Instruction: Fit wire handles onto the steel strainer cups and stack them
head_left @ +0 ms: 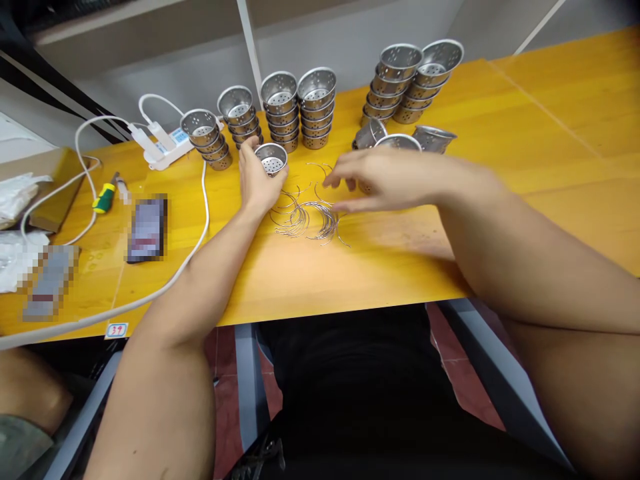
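A perforated metal cup (273, 165) stands upright with my left hand (256, 179) wrapped round its side. My right hand (383, 179) is spread palm down, fingers apart, just right of a pile of thin curved wires (295, 220). Nothing shows between its fingers, and the hand is a little blurred. Behind it is another metal cup (400, 141), its lower part covered by the hand. A tipped cup (371, 133) and one more tilted cup (434, 139) lie close by.
Several stacks of perforated cups (317, 107) line the table's back, with further stacks (397, 80) at right. On the left are a white power strip (167, 148) with cables, a green-yellow screwdriver (104, 199) and a phone (146, 230). A person's leg (30, 393) shows at lower left.
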